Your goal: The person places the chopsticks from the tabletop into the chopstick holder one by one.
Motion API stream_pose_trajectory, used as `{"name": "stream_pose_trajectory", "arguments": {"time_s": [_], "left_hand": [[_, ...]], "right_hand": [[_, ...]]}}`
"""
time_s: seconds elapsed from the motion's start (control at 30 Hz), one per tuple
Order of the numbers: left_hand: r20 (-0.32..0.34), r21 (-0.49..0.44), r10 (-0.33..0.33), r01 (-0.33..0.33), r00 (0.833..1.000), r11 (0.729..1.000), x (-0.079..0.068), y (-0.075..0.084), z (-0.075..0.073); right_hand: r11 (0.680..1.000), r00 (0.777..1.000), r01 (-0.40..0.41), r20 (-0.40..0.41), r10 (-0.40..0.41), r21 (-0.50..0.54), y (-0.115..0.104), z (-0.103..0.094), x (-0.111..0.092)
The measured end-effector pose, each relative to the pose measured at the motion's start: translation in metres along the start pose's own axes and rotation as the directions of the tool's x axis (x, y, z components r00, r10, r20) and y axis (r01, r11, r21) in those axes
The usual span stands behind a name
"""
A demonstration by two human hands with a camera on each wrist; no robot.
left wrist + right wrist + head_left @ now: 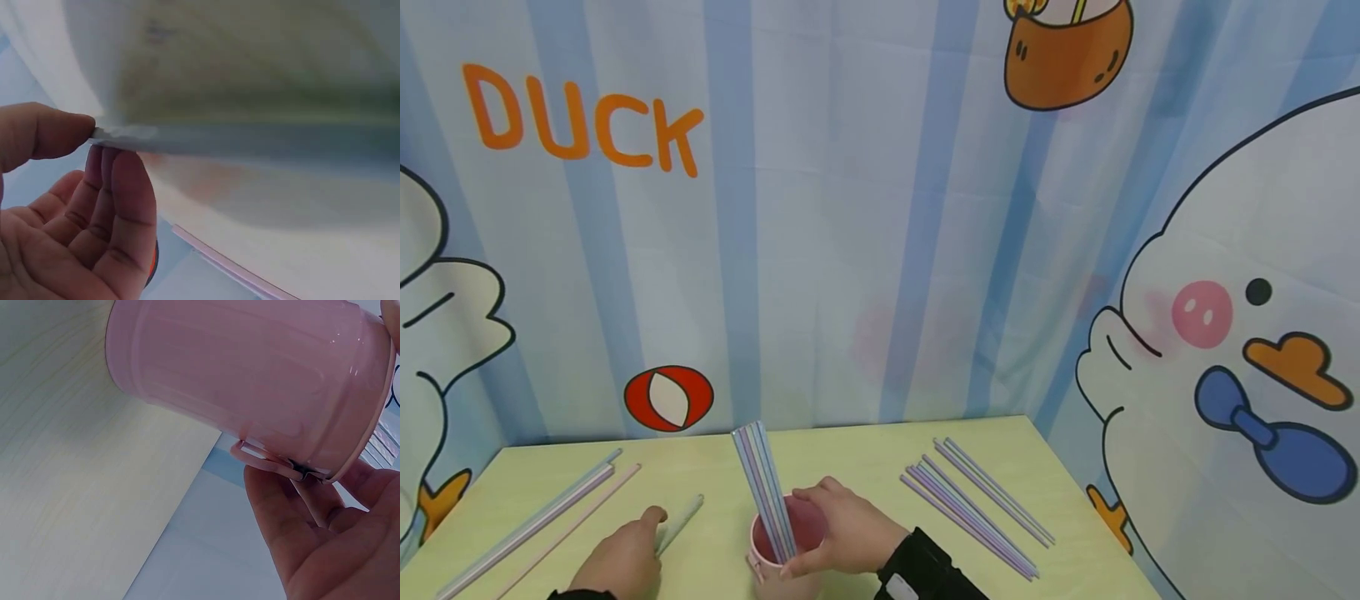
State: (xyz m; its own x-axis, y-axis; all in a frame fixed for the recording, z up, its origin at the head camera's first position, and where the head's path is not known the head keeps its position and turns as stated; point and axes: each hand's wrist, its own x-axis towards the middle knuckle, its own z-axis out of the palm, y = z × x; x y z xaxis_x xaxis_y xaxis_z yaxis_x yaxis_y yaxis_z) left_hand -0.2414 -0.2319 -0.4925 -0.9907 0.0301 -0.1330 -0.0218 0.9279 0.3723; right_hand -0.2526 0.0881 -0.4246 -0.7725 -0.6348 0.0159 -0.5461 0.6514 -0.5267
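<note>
Pinched a pale straw (681, 524) with the left hand (621, 554), left of the pink cup (244, 369). Gripped that cup near its top with the curled right hand (850, 529). Needed a firm pinch, a steady cup.

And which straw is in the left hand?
The pale greenish one, pinched by the left hand; straws farther left lie untouched, others stand in the cup or lie to its right.

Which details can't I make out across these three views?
- Head view: lower ends of the bundled straws, hidden by the pink cup.
- Head view: near ends of the leftmost straws, cut off by the bottom edge.
- Left wrist view: the straw in the left hand, blurred and cut off by the right edge.
</note>
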Motion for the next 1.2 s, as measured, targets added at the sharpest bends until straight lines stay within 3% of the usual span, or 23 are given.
{"name": "stream_pose_trajectory", "arguments": {"time_s": [0.43, 0.77, 1.1, 1.2], "left_hand": [[-0.078, -0.161, 0.008, -0.021, 0.997, 0.987, -0.007, 0.021, -0.031], [-0.165, -0.286, -0.011, -0.037, 0.986, 0.958, -0.014, 0.035, -0.058], [-0.279, -0.386, -0.028, -0.085, 0.960, 0.919, -0.029, 0.055, -0.081], [-0.330, -0.406, -0.021, -0.122, 0.944, 0.906, -0.034, 0.063, -0.088]], "right_hand": [[1.000, 1.000, -0.014, 0.012, 0.014, 0.022, 0.000, -0.001, 0.000], [0.999, 1.000, -0.017, 0.014, 0.017, 0.026, 0.000, 0.000, 0.000], [1.000, 1.000, -0.023, 0.013, 0.023, 0.018, 0.000, 0.000, 0.001], [0.999, 1.000, -0.029, 0.013, 0.028, 0.021, 0.001, 0.001, 0.001]]}}
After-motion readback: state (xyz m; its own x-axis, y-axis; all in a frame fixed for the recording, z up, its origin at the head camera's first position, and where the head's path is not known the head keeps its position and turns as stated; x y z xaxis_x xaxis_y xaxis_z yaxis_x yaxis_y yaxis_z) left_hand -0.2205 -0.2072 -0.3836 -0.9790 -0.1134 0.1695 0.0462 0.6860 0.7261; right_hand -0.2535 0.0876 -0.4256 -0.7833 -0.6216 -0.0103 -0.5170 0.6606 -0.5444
